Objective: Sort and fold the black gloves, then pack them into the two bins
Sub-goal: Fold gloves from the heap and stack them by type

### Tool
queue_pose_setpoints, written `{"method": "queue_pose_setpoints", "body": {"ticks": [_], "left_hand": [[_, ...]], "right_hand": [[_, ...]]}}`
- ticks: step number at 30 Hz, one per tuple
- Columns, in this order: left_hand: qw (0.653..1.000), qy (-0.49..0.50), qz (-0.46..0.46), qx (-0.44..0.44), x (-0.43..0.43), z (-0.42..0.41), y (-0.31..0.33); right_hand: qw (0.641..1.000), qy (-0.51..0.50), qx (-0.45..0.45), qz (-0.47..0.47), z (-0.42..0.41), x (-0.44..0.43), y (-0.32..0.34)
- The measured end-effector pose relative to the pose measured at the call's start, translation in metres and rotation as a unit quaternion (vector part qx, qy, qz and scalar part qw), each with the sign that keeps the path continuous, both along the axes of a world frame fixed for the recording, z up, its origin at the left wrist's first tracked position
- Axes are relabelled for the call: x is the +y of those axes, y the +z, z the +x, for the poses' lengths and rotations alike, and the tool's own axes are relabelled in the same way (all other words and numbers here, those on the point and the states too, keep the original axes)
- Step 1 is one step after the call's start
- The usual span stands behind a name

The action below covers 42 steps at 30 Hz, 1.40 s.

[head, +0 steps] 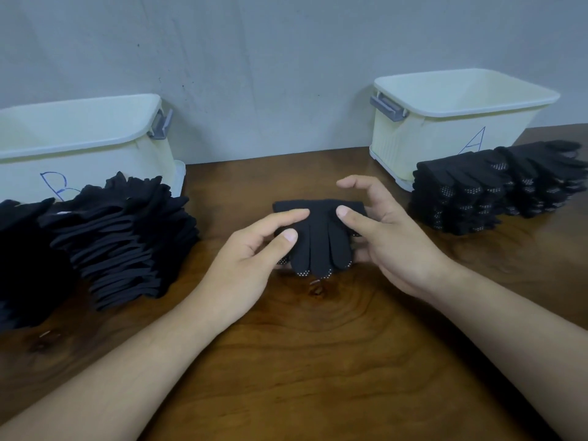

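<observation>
The left bin [95,160] and the glove pile [121,237] before it run off the left edge (its letter is half covered). The right pile [477,192] is cut off too.

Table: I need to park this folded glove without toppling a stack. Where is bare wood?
Bare wood runs along the wall between bin B and bin A, behind the glove that the left hand and right hand hold, and across the near table between the forearms. Crowded: the left stack before bin B, the dotted right stack before bin A.
</observation>
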<state>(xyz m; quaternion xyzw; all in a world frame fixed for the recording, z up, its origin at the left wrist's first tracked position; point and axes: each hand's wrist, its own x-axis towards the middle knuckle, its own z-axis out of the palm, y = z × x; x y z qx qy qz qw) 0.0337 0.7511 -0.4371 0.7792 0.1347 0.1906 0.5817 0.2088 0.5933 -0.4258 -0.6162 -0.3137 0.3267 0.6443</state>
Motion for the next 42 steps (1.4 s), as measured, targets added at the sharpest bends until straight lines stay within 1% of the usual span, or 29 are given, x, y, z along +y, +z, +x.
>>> {"method": "queue_pose_setpoints", "body": {"ticks": [2,4,8,10,12,16,19,21,24,27,29,31,35,37,40,42], "left_hand": [[1.0,0.022,-0.018,-0.013,-0.003,0.001,0.003],[0.999,0.032,-0.02,-0.032,-0.009,0.002,0.007],[0.998,0.04,-0.005,-0.048,-0.026,0.009,0.015],[0.997,0.041,0.0,-0.062,-0.038,0.02,0.023],[0.996,0.045,-0.014,-0.081,-0.053,0.038,0.032],[0.993,0.038,-0.03,-0.105,-0.083,0.087,0.049],[0.994,0.025,-0.016,-0.104,-0.103,0.129,0.061],[0.995,0.027,-0.004,-0.097,-0.114,0.156,0.069],[0.996,0.041,0.033,-0.073,-0.118,0.189,0.077],[0.996,0.042,0.054,-0.058,-0.115,0.209,0.075],[0.995,0.04,0.073,-0.051,-0.114,0.214,0.074],[0.994,0.039,0.09,-0.04,-0.117,0.216,0.072],[0.98,0.049,0.189,-0.026,-0.114,0.22,0.058],[0.97,0.049,0.236,-0.004,-0.11,0.222,0.053],[0.958,0.04,0.281,0.046,-0.108,0.226,0.047],[0.948,0.028,0.309,0.075,-0.109,0.227,0.045]], "right_hand": [[0.999,0.026,0.03,0.017,-0.001,-0.002,0.003],[0.998,0.039,0.034,0.031,-0.002,-0.003,0.006],[0.999,-0.029,-0.02,0.041,0.0,-0.006,0.014],[0.996,-0.045,-0.045,0.056,0.007,-0.014,0.021],[0.993,-0.07,-0.064,0.069,0.02,-0.027,0.031],[0.98,-0.149,-0.057,0.124,0.054,-0.059,0.047],[0.963,-0.215,-0.058,0.149,0.081,-0.077,0.057],[0.953,-0.253,-0.038,0.163,0.099,-0.088,0.063],[0.951,-0.252,0.017,0.177,0.118,-0.102,0.07],[0.954,-0.25,0.007,0.169,0.131,-0.106,0.067],[0.95,-0.272,-0.019,0.152,0.138,-0.104,0.06],[0.942,-0.312,-0.065,0.108,0.143,-0.103,0.054],[0.928,-0.35,-0.124,0.028,0.146,-0.104,0.047],[0.915,-0.359,-0.181,-0.028,0.146,-0.105,0.045],[0.896,-0.361,-0.244,-0.09,0.146,-0.105,0.042],[0.871,-0.365,-0.297,-0.139,0.146,-0.104,0.037]]}}
